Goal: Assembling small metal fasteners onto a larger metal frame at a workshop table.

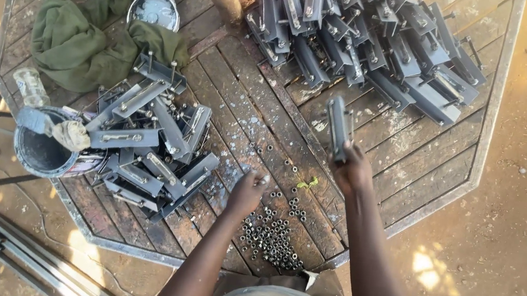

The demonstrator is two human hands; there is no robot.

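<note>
Head view: the right hand (352,169) is gripping a grey metal bracket (340,127) upright above the wooden table (410,152), fingers clenched around its lower end. The left hand (247,191) is pinching a small nut (264,179) between its fingertips, just above a heap of nuts (273,236) lying near the table's front edge. A pile of brackets (149,147) is sitting to the left beside a paint bucket (42,151), and a larger stack (370,41) is resting at the far side. A green cloth (82,39) is lying beyond the left pile.
</note>
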